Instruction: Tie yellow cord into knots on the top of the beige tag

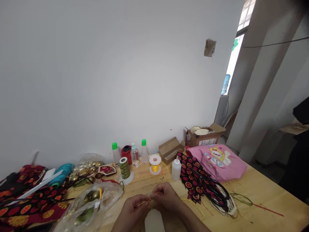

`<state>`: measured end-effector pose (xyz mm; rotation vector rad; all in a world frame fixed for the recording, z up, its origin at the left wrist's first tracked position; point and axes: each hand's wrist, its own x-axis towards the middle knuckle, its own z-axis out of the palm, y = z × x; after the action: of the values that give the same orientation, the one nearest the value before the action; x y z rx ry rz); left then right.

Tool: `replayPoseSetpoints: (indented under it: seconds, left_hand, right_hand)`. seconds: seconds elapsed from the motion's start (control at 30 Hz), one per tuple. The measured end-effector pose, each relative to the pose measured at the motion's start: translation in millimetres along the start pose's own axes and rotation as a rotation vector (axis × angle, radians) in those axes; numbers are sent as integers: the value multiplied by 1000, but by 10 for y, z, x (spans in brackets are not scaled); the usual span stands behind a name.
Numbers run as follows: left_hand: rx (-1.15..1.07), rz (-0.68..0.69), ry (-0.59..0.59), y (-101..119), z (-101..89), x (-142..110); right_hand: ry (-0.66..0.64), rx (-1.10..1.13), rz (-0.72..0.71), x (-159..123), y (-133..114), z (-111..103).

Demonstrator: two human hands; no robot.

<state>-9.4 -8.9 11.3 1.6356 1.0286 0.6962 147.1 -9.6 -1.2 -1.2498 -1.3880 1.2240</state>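
Observation:
Near the front edge of the table my left hand [135,206] pinches a thin yellow cord [150,202]. Close beside it, my right hand [165,196] pinches the same cord between thumb and fingertips. A pale flat tag with a rounded top [154,220] hangs or lies just below the cord, its lower part cut off by the picture's edge. The exact loop or knot between my fingers is too small to make out. Loose yellow cord ends [200,211] lie to the right of my right forearm.
Thread spools [125,169], a yellow cord spool [155,166] and a white squeeze bottle [176,169] stand beyond my hands. Plastic bags of gold bells [89,196] and patterned cloth lie left. Black-handled scissors [214,190], patterned fabric and a pink bag [219,161] lie right, before a cardboard box [205,137].

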Motion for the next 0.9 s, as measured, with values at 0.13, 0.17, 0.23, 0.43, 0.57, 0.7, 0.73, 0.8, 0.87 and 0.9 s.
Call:
replayPoseSetpoints:
  seconds: [0.13,0.17,0.23,0.43,0.57,0.7,0.73,0.8,0.87,0.9]
  left_hand:
    - [58,0,47,-37,-1,-1]
    - [70,2,59,-49,-4,-2]
    - [79,3,65,-69,-11,-6]
    - [-26,-25,58,-3,-8,-35]
    - [-156,-60,15,78,22,-48]
    - [-165,-58,34,68,38,-35]
    - [-144,-59,41,61,41,-32]
    - [-112,-81,34,56,50,-31]
    - [-109,-122,6,67,61,-35]
    - [-118,-136,-9,75,65,-37]
  right_hand:
    - [-25,-8,49,-7,18,-24]
    - [-38,0,58,-16,18,-28]
    - [-75,29,77,-46,3,-33]
    - [-55,108,106,-149,-116,-24]
    - [1,139,126,-153,-148,-23]
    - [-27,146,87,-132,-100,-31]
    - [-36,146,73,-127,-81,-31]
    - [-47,144,53,-119,-48,-26]
    - [-40,136,52,-114,-30,-16]
    - [-30,132,57,-112,-27,-10]
